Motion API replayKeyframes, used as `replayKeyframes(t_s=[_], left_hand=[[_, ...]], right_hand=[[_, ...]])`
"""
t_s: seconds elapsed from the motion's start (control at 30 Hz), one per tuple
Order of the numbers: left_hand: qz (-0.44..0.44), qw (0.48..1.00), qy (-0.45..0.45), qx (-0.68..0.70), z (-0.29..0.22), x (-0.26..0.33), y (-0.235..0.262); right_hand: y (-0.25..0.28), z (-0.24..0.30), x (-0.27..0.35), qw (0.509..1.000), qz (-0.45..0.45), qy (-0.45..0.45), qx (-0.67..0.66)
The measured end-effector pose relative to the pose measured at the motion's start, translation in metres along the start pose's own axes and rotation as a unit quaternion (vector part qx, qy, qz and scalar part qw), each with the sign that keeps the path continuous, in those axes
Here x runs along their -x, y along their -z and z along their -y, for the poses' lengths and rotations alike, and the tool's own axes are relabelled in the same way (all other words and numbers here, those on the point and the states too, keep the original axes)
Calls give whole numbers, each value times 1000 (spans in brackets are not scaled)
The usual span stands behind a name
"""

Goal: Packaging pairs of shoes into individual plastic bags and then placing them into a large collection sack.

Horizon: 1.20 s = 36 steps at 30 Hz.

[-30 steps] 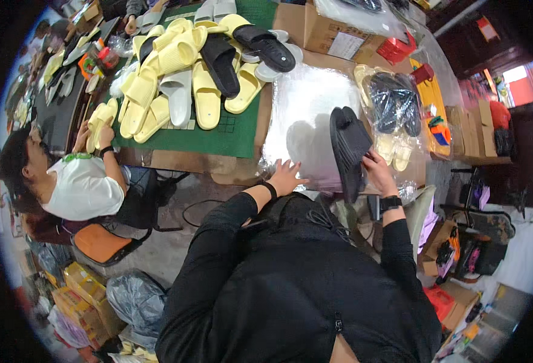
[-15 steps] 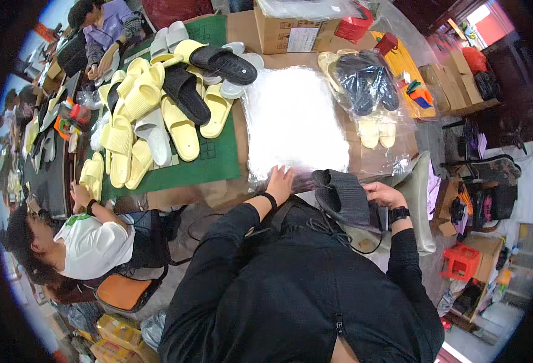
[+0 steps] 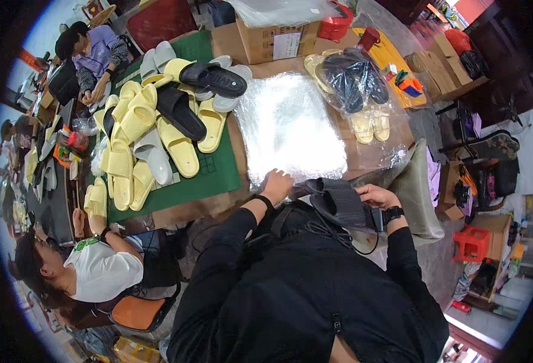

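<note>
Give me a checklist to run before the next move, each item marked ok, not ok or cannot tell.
1. Right hand has hold of the dark ribbed slipper: ok.
2. Left hand at the near edge of the shiny clear plastic: ok.
3. Dark ribbed slipper set on the plastic: not ok, it is held on the wearer's side of it.
4. Slipper pile sorted by colour: not ok, yellow, grey and black lie mixed on the green mat.
5. White-shirted co-worker's hands away from the plastic: ok, they are left of the pile.
6. Underside of the held slipper clean: cannot tell.
</note>
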<state>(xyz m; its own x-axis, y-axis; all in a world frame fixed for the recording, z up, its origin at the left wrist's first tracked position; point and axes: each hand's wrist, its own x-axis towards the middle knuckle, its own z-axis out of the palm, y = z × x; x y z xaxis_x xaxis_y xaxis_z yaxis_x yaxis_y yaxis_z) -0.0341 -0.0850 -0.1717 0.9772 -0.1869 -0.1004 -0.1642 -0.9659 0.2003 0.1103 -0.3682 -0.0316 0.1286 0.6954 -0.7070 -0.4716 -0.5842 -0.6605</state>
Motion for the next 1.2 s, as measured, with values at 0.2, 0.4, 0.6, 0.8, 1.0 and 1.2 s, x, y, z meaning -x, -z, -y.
replayKeyframes(t_s=[0.2, 0.4, 0.6, 0.8, 1.0, 1.2], left_hand=[[-112, 956, 127, 240, 0, -3, 21], [-125, 906, 185, 360, -2, -4, 23], [-316, 847, 124, 408, -13, -19, 34], [-350, 772, 219, 483, -16, -25, 36], [-345, 811, 215, 421, -14, -25, 36], [-367, 706, 311, 519, 2, -25, 40]], right_hand=[[0, -13, -12, 998, 0, 56, 7], [2, -16, -22, 997, 29, 73, -27], [14, -20, -31, 994, 12, 106, -35], [17, -11, -26, 994, 2, 107, -32], [0, 10, -22, 990, -11, 136, -25], [2, 10, -30, 989, -2, 146, -11]])
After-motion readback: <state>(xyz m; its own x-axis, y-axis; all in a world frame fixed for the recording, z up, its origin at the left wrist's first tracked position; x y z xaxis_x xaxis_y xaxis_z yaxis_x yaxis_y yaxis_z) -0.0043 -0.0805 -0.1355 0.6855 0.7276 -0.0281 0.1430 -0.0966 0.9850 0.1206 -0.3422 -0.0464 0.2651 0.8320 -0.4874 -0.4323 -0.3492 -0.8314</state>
